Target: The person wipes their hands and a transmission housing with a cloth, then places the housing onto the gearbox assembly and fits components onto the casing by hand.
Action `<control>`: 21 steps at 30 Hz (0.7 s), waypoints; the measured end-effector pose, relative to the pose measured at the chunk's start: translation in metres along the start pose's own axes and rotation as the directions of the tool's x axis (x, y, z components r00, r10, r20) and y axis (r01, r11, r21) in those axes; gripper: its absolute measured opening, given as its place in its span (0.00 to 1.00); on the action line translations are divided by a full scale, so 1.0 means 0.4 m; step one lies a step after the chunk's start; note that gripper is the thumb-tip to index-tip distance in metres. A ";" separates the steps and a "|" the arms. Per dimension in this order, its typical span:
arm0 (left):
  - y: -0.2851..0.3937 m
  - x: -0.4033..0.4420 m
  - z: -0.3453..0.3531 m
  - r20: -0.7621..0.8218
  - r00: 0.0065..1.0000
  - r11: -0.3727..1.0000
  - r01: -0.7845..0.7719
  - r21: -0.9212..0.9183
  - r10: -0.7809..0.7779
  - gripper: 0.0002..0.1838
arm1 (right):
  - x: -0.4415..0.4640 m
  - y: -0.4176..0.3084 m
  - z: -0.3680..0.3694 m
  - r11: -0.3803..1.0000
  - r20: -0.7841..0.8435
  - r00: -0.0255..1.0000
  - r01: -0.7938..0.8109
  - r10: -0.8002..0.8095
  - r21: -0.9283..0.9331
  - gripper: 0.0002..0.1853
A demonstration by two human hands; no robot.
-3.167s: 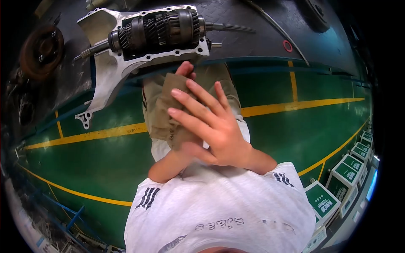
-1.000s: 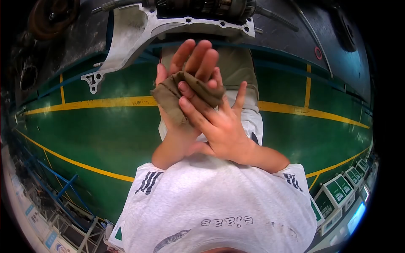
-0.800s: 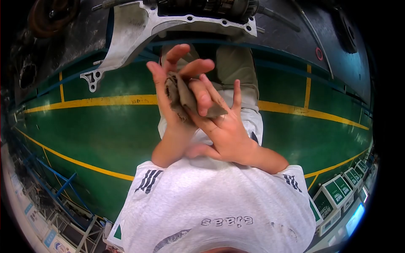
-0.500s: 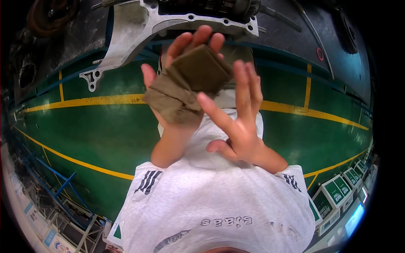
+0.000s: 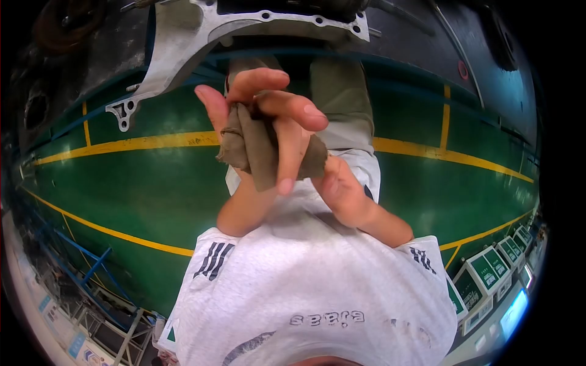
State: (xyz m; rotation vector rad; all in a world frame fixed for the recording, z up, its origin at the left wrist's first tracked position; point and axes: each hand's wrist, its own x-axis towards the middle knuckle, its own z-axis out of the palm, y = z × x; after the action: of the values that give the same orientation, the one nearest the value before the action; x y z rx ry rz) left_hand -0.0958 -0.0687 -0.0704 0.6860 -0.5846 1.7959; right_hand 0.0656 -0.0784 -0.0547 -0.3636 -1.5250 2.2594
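Note:
A crumpled olive-brown cloth (image 5: pixel 261 149) lies bunched across the palm of my left hand (image 5: pixel 262 100). The fingers of that hand curl over it, while the thumb sticks out to the left. My right hand (image 5: pixel 342 189) is below and to the right, closed against the cloth's right end. Most of the right fingers are hidden behind the cloth and the left hand. Both hands are in front of my body, above the lap.
A grey metal casting (image 5: pixel 177 55) with bolt holes overhangs the near edge of the dark workbench (image 5: pixel 409 49). On the bench's right side are a thin rod (image 5: pixel 461 55) and a small red ring (image 5: pixel 463 70). Green floor (image 5: pixel 146 177) with yellow lines lies below.
The cloth went from spread and folded flat to bunched. My left fingers have curled over it. My right hand, spread apart before, has moved in against it. The view has shifted slightly.

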 end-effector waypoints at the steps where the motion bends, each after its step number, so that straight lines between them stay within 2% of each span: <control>1: 0.006 0.001 -0.005 0.017 1.000 1.000 0.018 0.019 -0.018 0.46 | -0.009 0.003 -0.002 0.988 0.035 0.997 -0.077 0.073 0.137 0.31; 2: 0.011 0.002 -0.009 0.033 0.999 0.999 0.035 0.038 -0.036 0.47 | -0.014 0.015 -0.006 0.891 0.062 0.990 -0.141 0.127 0.431 0.33; 5: 0.017 0.010 -0.018 0.022 0.998 0.995 0.064 0.081 -0.066 0.46 | 0.002 0.018 -0.003 0.708 0.147 0.984 -0.172 0.097 0.685 0.37; 6: 0.009 0.008 -0.004 0.025 0.997 0.995 0.064 0.077 -0.066 0.46 | 0.005 0.020 0.011 0.782 0.025 0.992 -0.112 0.123 0.614 0.41; 7: -0.002 -0.002 0.026 -0.232 0.972 0.981 0.030 0.193 0.016 0.44 | 0.011 0.024 0.013 0.815 -0.041 0.991 -0.082 0.129 0.573 0.43; 8: -0.013 -0.010 0.054 -0.463 0.877 0.951 0.029 0.309 0.124 0.42 | 0.016 0.028 0.014 0.847 -0.106 0.985 -0.059 0.134 0.528 0.45; 9: -0.028 0.000 0.078 -0.462 0.879 0.952 0.030 0.305 0.120 0.42 | 0.029 0.037 0.001 0.879 -0.158 0.984 0.004 0.082 0.477 0.45; 10: -0.044 0.022 0.103 -0.663 0.721 0.924 0.084 0.372 0.201 0.40 | 0.035 0.032 -0.007 0.894 -0.183 0.982 0.036 0.051 0.446 0.45; 11: -0.054 0.036 0.112 -0.807 0.514 0.894 0.156 0.419 0.289 0.38 | 0.041 0.027 -0.016 0.908 -0.207 0.978 0.068 0.021 0.413 0.46; 12: -0.031 0.004 0.095 -0.712 0.682 0.939 0.106 0.326 0.170 0.34 | 0.044 0.007 -0.019 0.870 -0.134 0.989 0.019 0.055 0.492 0.45; 14: -0.020 -0.020 0.065 -0.679 0.714 0.948 0.068 0.311 0.172 0.32 | 0.032 0.022 -0.034 0.781 0.012 0.998 -0.059 0.066 0.622 0.46; 15: -0.019 -0.017 0.060 -0.640 0.747 0.953 0.029 0.303 0.181 0.31 | 0.030 0.020 -0.033 0.780 0.007 0.998 -0.058 0.068 0.623 0.46; 17: -0.021 -0.014 0.068 -0.641 0.748 0.952 0.040 0.303 0.172 0.29 | 0.033 0.011 -0.027 0.673 0.054 0.994 -0.105 0.096 0.732 0.48; 18: -0.028 -0.007 0.080 -0.690 0.679 0.935 0.013 0.354 0.251 0.29 | 0.036 0.003 -0.018 0.673 0.055 0.994 -0.105 0.095 0.732 0.48; 19: -0.032 -0.004 0.086 -0.728 0.602 0.914 -0.008 0.405 0.328 0.29 | 0.039 -0.006 -0.007 0.769 -0.063 0.994 -0.028 0.089 0.639 0.47; 20: -0.010 -0.032 0.067 -0.640 0.711 0.909 0.001 0.417 0.293 0.31 | 0.041 -0.011 -0.001 0.850 -0.178 0.982 0.038 0.067 0.526 0.47; 21: -0.006 -0.025 0.078 -0.639 0.711 0.909 0.000 0.417 0.293 0.31 | 0.040 -0.008 -0.009 0.850 -0.178 0.982 0.038 0.066 0.526 0.47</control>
State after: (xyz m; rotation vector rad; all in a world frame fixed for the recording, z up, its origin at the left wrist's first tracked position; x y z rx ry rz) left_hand -0.0858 -0.0960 -0.0551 0.1636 0.2539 2.1698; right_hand 0.0535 -0.0673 -0.0530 -0.4087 -0.7568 2.4540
